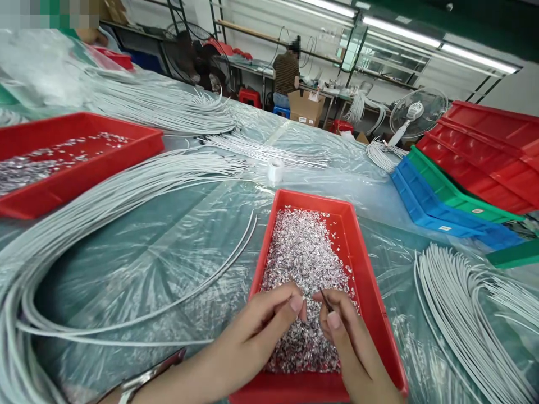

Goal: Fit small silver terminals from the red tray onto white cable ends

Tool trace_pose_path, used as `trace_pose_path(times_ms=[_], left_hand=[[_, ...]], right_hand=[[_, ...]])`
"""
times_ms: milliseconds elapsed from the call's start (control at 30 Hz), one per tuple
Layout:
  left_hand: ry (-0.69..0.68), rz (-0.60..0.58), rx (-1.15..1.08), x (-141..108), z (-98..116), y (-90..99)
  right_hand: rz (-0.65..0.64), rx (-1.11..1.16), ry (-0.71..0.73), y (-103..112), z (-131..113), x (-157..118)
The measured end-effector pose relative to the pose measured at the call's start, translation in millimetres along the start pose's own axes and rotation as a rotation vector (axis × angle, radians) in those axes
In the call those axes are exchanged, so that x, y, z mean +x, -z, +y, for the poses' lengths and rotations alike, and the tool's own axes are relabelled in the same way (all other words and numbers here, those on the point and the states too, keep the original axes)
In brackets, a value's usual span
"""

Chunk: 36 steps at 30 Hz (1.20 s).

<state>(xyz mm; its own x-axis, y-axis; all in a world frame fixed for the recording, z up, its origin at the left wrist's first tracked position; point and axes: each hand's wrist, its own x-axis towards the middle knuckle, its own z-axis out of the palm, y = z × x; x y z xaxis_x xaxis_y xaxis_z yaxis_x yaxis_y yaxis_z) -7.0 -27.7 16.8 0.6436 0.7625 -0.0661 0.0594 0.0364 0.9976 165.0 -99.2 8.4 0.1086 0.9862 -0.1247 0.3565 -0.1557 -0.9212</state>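
Observation:
Over a red tray [381,314] full of small shiny silvery metal pieces [305,247], both my hands are close together. My left hand [269,322] is closed in a pinch, thumb against forefinger; what lies between the fingertips is too small to make out. My right hand [347,331] is closed round a thin dark stick-like piece [326,301], whose tip points up and to the left. A small gap separates the two sets of fingertips. One white cable [168,343] runs across the table and passes out of sight behind my left forearm.
A thick bundle of white cables [84,210] curves along the left, with another bundle [458,303] at the right. A second red tray [138,147] stands far left. A white roll [275,171] sits beyond my tray, and stacked bins [475,163] rise at right. A person [286,73] sits in the background.

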Motion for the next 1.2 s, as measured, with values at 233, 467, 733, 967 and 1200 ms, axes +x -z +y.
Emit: trace_pose_path(times_ms=[233,467,733,967,1200], left_hand=[[0.016,-0.087,0.013,-3.9,1.8,-2.3],[-0.006,-0.096,0.069,-0.2,8.4,-0.6],[-0.090,-0.097,0.111,-3.2,7.1,1.4],[-0.108,-0.095,0.157,-3.3,7.7,3.7],[-0.220,-0.068,0.297,-6.5,2.9,4.4]], right_hand=[[-0.068,-0.264,0.207,5.4,-1.9,-0.4],[-0.096,-0.333,0.330,7.5,-6.9,3.7],[-0.041,-0.323,0.332,6.5,-6.6,0.1],[-0.029,-0.318,0.322,7.6,-10.1,-1.0],[-0.080,-0.249,0.371,12.0,-9.5,5.2]])
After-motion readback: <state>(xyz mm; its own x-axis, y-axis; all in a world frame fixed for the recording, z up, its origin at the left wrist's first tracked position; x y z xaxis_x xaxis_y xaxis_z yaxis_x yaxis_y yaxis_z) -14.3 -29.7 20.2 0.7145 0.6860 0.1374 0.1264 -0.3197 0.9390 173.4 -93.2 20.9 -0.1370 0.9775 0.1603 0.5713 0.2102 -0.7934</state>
